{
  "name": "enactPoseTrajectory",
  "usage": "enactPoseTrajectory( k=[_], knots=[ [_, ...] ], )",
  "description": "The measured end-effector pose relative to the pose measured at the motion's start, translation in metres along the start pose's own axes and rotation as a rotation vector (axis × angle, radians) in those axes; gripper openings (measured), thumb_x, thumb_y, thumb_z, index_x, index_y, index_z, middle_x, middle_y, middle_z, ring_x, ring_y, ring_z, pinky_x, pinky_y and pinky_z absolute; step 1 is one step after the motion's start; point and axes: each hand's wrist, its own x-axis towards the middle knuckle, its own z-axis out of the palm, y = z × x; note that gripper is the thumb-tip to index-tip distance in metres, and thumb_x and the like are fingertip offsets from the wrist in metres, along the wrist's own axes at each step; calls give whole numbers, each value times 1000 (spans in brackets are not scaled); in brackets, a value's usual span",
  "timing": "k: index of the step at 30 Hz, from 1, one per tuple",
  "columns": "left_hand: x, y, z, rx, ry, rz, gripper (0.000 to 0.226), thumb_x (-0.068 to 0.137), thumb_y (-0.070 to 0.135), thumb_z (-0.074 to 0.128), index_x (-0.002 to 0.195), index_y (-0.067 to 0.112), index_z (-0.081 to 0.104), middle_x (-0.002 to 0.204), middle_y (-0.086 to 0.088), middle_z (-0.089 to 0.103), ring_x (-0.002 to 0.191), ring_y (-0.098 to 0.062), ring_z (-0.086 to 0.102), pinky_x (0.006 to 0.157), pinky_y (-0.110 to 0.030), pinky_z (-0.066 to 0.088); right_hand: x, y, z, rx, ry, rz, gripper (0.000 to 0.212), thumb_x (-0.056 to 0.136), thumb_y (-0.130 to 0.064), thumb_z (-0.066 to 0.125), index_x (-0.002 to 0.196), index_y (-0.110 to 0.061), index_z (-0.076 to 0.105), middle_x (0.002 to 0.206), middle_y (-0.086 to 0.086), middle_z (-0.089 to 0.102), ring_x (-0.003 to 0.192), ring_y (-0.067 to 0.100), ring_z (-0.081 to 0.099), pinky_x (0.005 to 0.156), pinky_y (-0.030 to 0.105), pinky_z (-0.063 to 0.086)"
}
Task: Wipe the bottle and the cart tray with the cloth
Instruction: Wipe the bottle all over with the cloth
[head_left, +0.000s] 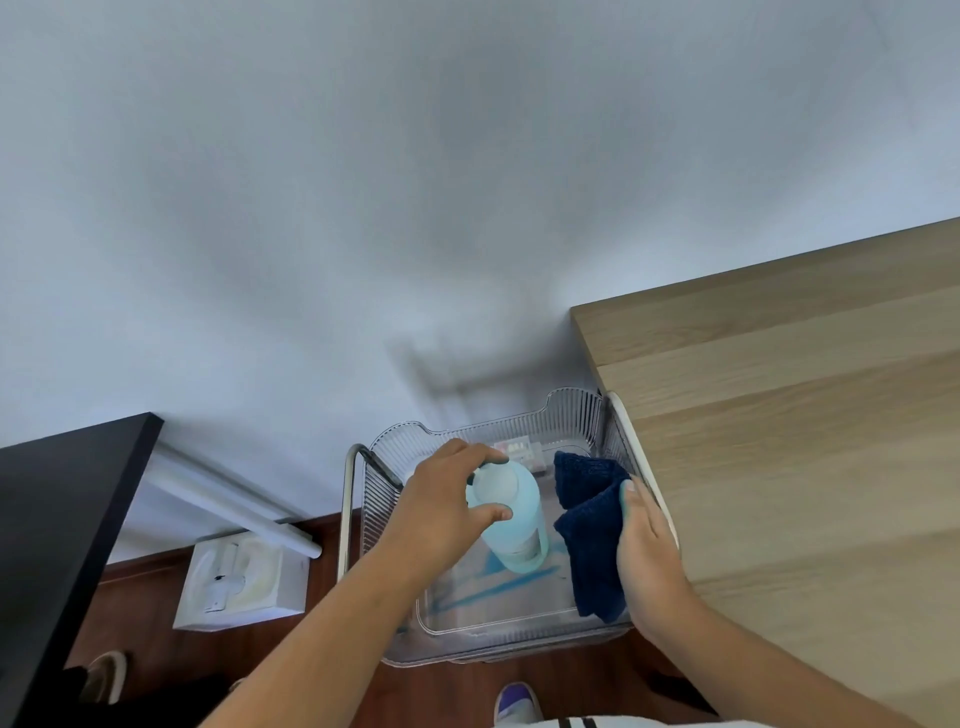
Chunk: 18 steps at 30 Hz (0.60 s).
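Note:
A clear ribbed cart tray (519, 631) stands between a dark table and a wooden desk. Inside it stands a bottle (517, 519) of pale blue liquid, upright. My left hand (441, 512) wraps around the bottle's top, thumb and fingers on either side of the cap. My right hand (647, 551) holds a dark blue cloth (589, 530) inside the tray's right side, next to the bottle. Blue streaks (493, 584) lie on the tray floor in front of the bottle.
A wooden desk (805, 441) borders the tray on the right. A black table (57, 530) stands at the left. A white box (241, 582) and a white tube (234, 499) lie on the floor. A small pale item (519, 449) sits at the tray's back.

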Motion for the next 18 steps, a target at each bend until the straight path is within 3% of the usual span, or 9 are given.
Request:
enactPoseTrajectory(
  k=[5,8,10,12,13,15,16,18],
  knots=[
    [-5,-2,0,-74,29,-12,49,67,29,84,109,36,60,103,23,55,92,8,56,77,-15,51,-8,-2,16,-60,-92,-125,41,102,-35,29,137,-20,44,134,8,53,123,24,51,101,38,45],
    [-6,-1,3,-89,72,-20,44,68,26,84,106,32,64,99,19,58,89,4,60,79,-18,54,-8,-10,38,-107,-232,-239,29,103,-25,30,120,-29,53,117,-1,60,108,10,57,81,9,48],
    [-6,0,5,-84,77,-18,44,67,25,84,106,29,66,98,17,60,89,0,62,81,-22,54,-8,-14,49,-200,-311,-335,29,102,-16,32,108,-36,52,108,-9,60,103,7,58,81,7,45],
    [-6,0,5,-79,88,-28,45,66,25,85,106,28,66,97,18,60,88,-2,63,81,-22,53,-11,-2,50,-310,-362,-434,32,101,-13,34,121,-37,45,125,-13,53,120,3,49,101,12,37],
    [-6,-1,5,-81,92,-33,45,66,26,85,106,28,67,96,18,59,88,-1,62,81,-21,53,-14,7,46,-372,-380,-477,37,101,-17,34,129,-40,37,138,-18,43,130,-4,37,106,7,27],
    [-7,-3,5,-74,93,-31,45,66,28,85,107,29,67,96,21,58,86,1,61,80,-18,51,-21,27,39,-472,-383,-524,46,101,-26,32,136,-53,18,146,-33,17,132,-23,12,100,-7,12],
    [-7,-3,5,-68,86,-27,45,66,28,85,107,30,67,96,21,57,85,2,61,80,-16,51,-24,33,37,-496,-367,-539,48,101,-29,30,136,-56,13,146,-36,11,130,-27,8,96,-10,10],
    [-5,-5,4,-77,67,-30,45,65,27,86,106,29,67,97,21,58,84,2,61,80,-12,50,-23,32,39,-465,-336,-558,45,99,-32,30,134,-57,18,144,-35,18,130,-25,14,98,-8,13]
  ],
)
